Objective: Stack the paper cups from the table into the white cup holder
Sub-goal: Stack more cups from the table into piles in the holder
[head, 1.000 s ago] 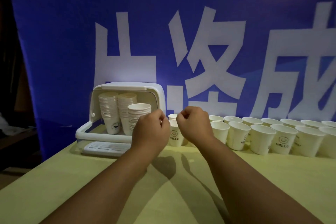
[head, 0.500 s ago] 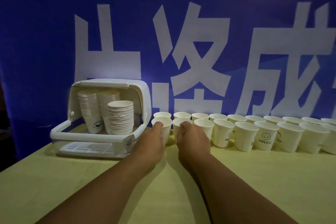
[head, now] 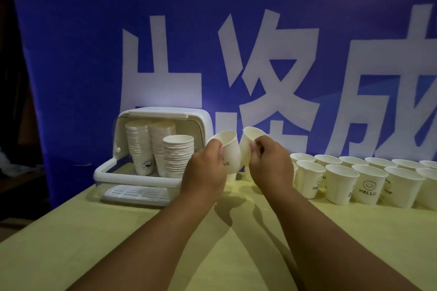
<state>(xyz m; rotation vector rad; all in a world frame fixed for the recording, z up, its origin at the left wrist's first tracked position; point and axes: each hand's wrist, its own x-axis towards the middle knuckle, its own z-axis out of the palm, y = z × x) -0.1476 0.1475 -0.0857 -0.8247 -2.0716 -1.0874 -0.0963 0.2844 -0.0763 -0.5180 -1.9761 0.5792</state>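
Both hands are up above the surface (head: 71,243), each holding one white paper cup. The left hand (head: 205,170) has its grip closed round the wall of the left cup (head: 230,151), which shows part of a "HELLO" print and leans its mouth toward eleven o'clock. The right hand (head: 272,165) has its grip closed on the side of the right cup (head: 247,146), which leans toward one o'clock. The two bases are close together; whether they touch I cannot tell.

From the hands, the white cup holder (head: 165,112) stands at nine o'clock with its lid up. Inside it are two tall stacks (head: 139,146) at the back and a short stack (head: 178,156) in front of them. The loose cups (head: 369,184) stand upright in two close rows running off toward three o'clock.

These cups look very light and thin-walled, so a hard squeeze would likely dent them. The rolled rim is probably the stiffest part. A light hold on the upper wall, just under the rim, should suit best. It would leave the tapered base free to drop into another cup's mouth. Nesting one into the other first, then onto the short stack, seems the likely step in hand.
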